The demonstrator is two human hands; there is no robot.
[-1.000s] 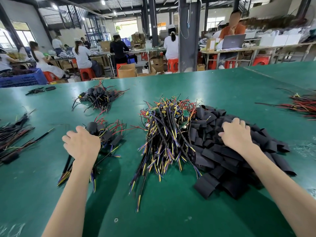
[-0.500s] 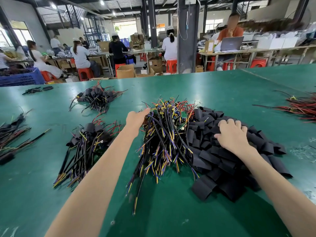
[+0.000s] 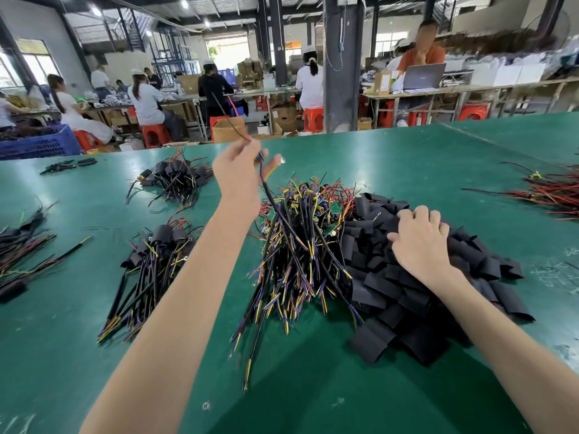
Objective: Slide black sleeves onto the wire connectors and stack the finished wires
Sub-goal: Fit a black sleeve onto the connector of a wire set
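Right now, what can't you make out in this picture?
All from the head view:
- Whether the right hand holds a sleeve: its fingertips dig into the sleeve pile.
- The connector on the wire lifted by the left hand: motion blur hides it.
- Cut off by the right edge: the red wires.
- Cut off by the left edge: the dark bundle.

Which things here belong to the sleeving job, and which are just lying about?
In the job: left hand gripping a wire; right hand on the sleeve pile; bare-wire pile; sleeved stack.
Lying about: red wire bundle; blue crate; laptop.
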